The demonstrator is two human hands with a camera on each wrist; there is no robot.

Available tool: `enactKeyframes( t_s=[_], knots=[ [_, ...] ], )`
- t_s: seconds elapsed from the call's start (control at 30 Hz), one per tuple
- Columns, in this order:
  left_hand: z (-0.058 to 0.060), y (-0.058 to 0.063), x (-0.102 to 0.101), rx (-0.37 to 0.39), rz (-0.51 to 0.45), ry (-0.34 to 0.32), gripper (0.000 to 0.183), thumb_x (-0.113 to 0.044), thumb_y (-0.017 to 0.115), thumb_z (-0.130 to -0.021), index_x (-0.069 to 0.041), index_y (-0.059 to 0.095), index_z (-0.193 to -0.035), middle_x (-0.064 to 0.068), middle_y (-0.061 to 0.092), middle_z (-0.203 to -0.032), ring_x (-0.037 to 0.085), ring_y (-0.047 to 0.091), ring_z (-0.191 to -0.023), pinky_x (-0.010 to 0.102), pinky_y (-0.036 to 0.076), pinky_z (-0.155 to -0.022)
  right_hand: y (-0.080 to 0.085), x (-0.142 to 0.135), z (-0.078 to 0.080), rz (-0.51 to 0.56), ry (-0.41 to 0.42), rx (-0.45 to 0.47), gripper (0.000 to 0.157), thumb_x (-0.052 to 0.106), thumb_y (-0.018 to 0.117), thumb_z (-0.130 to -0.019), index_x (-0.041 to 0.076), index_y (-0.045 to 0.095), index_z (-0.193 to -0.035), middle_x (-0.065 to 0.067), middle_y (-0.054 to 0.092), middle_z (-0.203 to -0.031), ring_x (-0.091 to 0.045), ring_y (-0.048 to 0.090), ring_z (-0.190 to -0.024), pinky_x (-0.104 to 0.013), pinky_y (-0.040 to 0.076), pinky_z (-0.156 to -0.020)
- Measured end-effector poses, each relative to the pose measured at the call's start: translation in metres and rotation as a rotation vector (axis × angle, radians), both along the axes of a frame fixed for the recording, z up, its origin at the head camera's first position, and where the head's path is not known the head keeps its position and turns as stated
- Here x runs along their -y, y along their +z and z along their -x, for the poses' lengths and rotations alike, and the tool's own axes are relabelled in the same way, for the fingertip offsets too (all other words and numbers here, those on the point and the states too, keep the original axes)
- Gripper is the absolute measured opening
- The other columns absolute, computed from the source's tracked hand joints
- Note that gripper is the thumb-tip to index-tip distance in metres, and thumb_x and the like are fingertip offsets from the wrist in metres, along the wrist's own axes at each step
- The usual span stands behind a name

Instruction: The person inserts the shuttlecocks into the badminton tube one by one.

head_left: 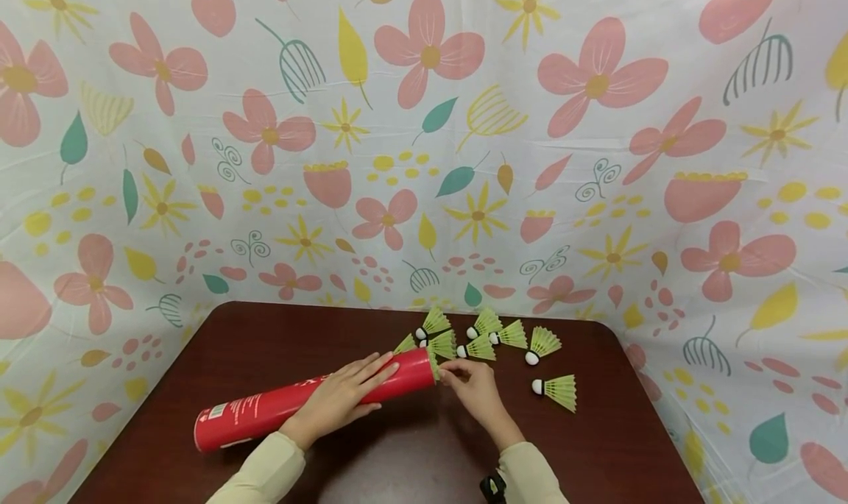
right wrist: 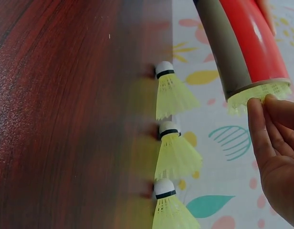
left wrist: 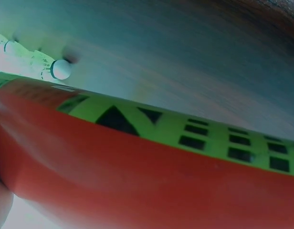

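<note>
My left hand (head_left: 341, 397) holds a long red shuttlecock tube (head_left: 265, 412) from above, its fingers laid over the top and the thumb along the near side. The tube slants, with its mouth toward the right. At that mouth, the yellow-green skirt of a shuttlecock (right wrist: 237, 102) sticks out a little; its cork is hidden inside. My right hand (head_left: 477, 397) pinches the skirt's rim between thumb and fingers. In the left wrist view the red tube wall (left wrist: 137, 176) with a green-and-black printed band fills the lower part.
Several yellow-green shuttlecocks with white corks lie on the dark brown table (head_left: 397, 452) behind the tube and to the right, the nearest shuttlecock (head_left: 556, 391) beside my right hand. A flowered cloth (head_left: 424, 158) hangs behind the table.
</note>
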State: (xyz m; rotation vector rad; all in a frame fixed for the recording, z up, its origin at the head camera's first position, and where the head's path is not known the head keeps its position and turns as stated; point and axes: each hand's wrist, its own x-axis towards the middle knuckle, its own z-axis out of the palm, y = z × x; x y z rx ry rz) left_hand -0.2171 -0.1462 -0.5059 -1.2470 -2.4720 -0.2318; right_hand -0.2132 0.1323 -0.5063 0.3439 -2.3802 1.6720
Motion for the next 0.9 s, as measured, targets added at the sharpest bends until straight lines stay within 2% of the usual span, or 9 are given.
enactKeyframes(
  t_s=[0.23, 0.43, 0.57, 0.9],
  knots=[
    [-0.0005, -0.0001, -0.0009, 0.001, -0.001, -0.005, 0.095, -0.030, 0.082, -0.076, -0.020, 0.028, -0.153, 0.007, 0.035, -0.153, 0.027, 0.042, -0.134, 0.041, 0.043, -0.103, -0.0022, 0.0012, 0.0009, 0.004, 0.029, -0.013, 0.007, 0.004, 0.072, -0.084, 0.004, 0.075, -0.090, -0.008, 0.072, -0.078, -0.027, 0.070, -0.069, -0.023, 0.054, -0.060],
    [0.0011, -0.0007, -0.0011, -0.002, 0.002, -0.005, 0.095, -0.031, 0.082, -0.076, -0.020, 0.027, -0.153, 0.008, 0.036, -0.152, 0.027, 0.042, -0.134, 0.041, 0.043, -0.103, -0.0032, 0.0013, 0.0028, -0.087, 0.025, -0.032, 0.006, 0.006, 0.074, -0.082, 0.009, 0.076, -0.087, -0.003, 0.072, -0.078, -0.012, 0.067, -0.067, -0.022, 0.053, -0.060],
    [0.0009, 0.0001, -0.0013, -0.002, 0.004, -0.002, 0.094, -0.031, 0.082, -0.076, -0.020, 0.028, -0.153, 0.007, 0.035, -0.153, 0.027, 0.042, -0.134, 0.041, 0.043, -0.103, -0.0040, 0.0013, 0.0041, -0.130, 0.034, -0.069, 0.007, 0.006, 0.075, -0.081, 0.011, 0.077, -0.086, -0.001, 0.073, -0.080, -0.009, 0.066, -0.069, -0.023, 0.054, -0.062],
    [-0.0010, 0.0003, -0.0026, -0.013, 0.013, 0.003, 0.093, -0.031, 0.083, -0.075, -0.020, 0.032, -0.152, 0.007, 0.039, -0.151, 0.025, 0.042, -0.134, 0.040, 0.043, -0.103, -0.0079, 0.0012, 0.0070, -0.177, 0.042, -0.134, 0.009, 0.001, 0.077, -0.077, 0.009, 0.077, -0.082, -0.002, 0.073, -0.083, -0.018, 0.069, -0.080, -0.027, 0.055, -0.068]
  ],
)
